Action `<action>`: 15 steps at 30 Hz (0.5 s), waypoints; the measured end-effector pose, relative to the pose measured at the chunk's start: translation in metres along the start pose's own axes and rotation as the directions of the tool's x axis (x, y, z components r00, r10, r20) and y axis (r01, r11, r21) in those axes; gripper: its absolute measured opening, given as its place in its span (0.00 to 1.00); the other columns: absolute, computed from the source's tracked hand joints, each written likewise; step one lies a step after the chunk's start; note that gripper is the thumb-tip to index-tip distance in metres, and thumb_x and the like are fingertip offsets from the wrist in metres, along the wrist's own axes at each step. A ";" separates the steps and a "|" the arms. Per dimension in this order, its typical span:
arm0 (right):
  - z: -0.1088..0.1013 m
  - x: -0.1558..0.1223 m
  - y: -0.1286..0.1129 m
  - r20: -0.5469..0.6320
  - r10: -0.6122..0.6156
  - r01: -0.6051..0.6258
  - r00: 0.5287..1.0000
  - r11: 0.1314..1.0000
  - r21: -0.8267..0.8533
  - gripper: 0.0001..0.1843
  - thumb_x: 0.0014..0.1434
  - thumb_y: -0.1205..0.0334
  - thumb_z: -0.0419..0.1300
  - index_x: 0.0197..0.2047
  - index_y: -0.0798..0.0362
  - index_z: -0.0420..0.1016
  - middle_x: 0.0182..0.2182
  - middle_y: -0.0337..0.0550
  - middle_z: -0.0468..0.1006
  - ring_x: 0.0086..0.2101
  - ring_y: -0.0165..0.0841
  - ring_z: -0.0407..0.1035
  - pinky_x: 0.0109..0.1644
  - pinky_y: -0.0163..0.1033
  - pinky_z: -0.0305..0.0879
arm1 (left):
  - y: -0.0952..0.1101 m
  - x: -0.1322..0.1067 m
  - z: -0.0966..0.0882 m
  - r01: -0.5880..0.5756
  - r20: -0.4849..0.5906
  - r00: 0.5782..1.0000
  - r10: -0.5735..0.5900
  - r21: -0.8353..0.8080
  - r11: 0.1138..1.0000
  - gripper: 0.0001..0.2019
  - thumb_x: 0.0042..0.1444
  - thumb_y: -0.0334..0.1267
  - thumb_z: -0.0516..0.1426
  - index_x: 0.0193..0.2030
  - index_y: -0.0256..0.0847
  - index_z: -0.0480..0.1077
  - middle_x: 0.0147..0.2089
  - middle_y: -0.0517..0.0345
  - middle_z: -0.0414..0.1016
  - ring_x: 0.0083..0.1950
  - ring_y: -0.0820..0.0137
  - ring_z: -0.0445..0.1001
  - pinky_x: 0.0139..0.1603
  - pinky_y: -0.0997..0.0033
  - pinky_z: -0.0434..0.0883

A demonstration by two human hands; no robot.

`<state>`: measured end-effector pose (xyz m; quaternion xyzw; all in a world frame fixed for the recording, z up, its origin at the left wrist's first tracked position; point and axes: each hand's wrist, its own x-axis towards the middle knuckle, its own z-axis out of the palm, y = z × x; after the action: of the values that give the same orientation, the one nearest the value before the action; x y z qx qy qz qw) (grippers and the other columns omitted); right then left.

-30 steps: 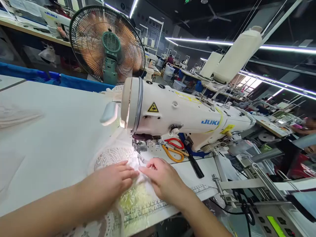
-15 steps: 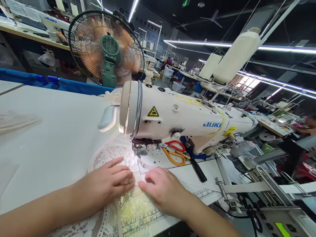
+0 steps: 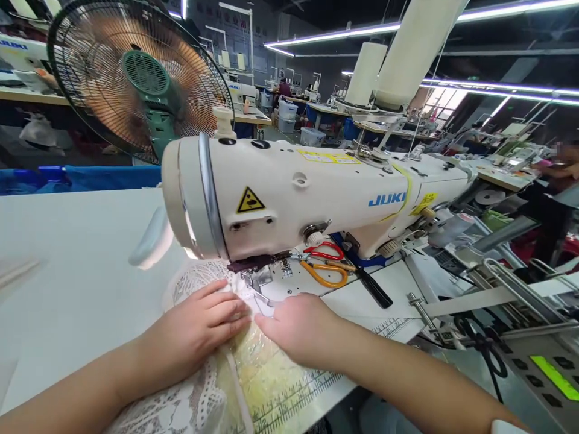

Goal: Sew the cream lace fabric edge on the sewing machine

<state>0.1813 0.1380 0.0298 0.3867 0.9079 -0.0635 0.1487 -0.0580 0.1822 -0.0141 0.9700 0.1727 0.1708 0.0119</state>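
My left hand lies flat, fingers stretched forward, on white lace fabric left of the needle area. My right hand is closed, fingers curled under and thumb pointing left; what it grips is hidden. Its knuckles are beside a thin metal guide at the presser foot. The lace runs under the head of a white sewing machine and back toward me. A narrow pale band lies along the fabric, over yellowish tape and a printed ruler.
Orange-and-red-handled scissors and a black-handled tool lie on the machine bed. A large fan stands behind the table. White tape runs through a metal roller frame at right. Thread cones stand above; a person is far right.
The view has moved closer, so the machine looks larger and further left. My right hand's fingers are curled in more. My left hand stays flat on the lace near the presser foot.
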 end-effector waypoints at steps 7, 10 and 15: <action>-0.012 0.017 -0.008 0.059 0.106 -0.108 0.993 0.994 0.028 0.39 0.56 0.72 0.63 0.71 0.59 0.65 0.28 0.49 0.83 0.27 0.44 0.77 0.24 0.40 0.60 | -0.019 0.004 -0.005 -0.068 0.014 0.998 0.066 0.160 0.985 0.25 0.71 0.26 0.41 0.55 0.45 0.78 0.51 0.53 0.84 0.55 0.62 0.78 0.72 0.54 0.61; -0.014 0.021 -0.011 0.107 0.142 -0.147 0.984 0.988 0.043 0.46 0.54 0.72 0.64 0.75 0.60 0.59 0.28 0.49 0.83 0.27 0.45 0.78 0.24 0.41 0.62 | -0.026 0.004 -0.006 -0.056 0.007 0.998 0.055 0.157 0.986 0.25 0.70 0.26 0.42 0.55 0.45 0.79 0.51 0.52 0.84 0.55 0.61 0.78 0.72 0.51 0.62; -0.015 0.023 -0.012 0.152 0.144 -0.148 0.978 0.989 0.019 0.47 0.58 0.71 0.61 0.78 0.59 0.50 0.32 0.51 0.85 0.29 0.43 0.79 0.26 0.40 0.62 | -0.040 0.001 -0.005 0.034 0.031 0.999 -0.037 0.089 0.995 0.25 0.68 0.27 0.43 0.56 0.49 0.79 0.55 0.51 0.84 0.56 0.59 0.79 0.67 0.50 0.70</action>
<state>0.1543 0.1483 0.0369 0.4486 0.8623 -0.0949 0.2151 -0.0722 0.2198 -0.0119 0.9689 0.1972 0.1470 -0.0250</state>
